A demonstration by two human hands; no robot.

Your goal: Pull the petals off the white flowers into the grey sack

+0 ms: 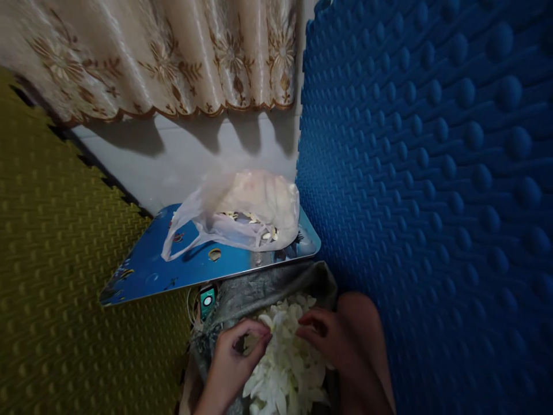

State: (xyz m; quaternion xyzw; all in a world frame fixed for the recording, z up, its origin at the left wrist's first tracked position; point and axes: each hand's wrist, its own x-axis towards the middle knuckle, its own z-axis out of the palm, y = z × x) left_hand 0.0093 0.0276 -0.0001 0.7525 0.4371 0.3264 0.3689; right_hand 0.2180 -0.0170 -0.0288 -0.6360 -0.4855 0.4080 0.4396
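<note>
White flowers or petals (pixel 283 369) lie in a heap on a dark grey-green cloth or bag (pixel 259 294) at the bottom centre. My left hand (pixel 242 351) is over the heap's left side, thumb and index finger pinched together at a white petal; what lies between the fingertips is too small to make out. On the heap's right side is my right hand (pixel 326 337), its thumb and index finger bent toward each other near the petals, with a narrow gap between the tips. I cannot tell whether it holds anything.
A translucent plastic bag (pixel 259 202) with pale pieces inside rests on a blue printed board (pixel 164 265). A phone with a green screen (pixel 208 301) is below the board. Blue foam mat (pixel 423 173) rises right, yellow mat (pixel 64 230) left. A patterned curtain (pixel 173 57) hangs behind.
</note>
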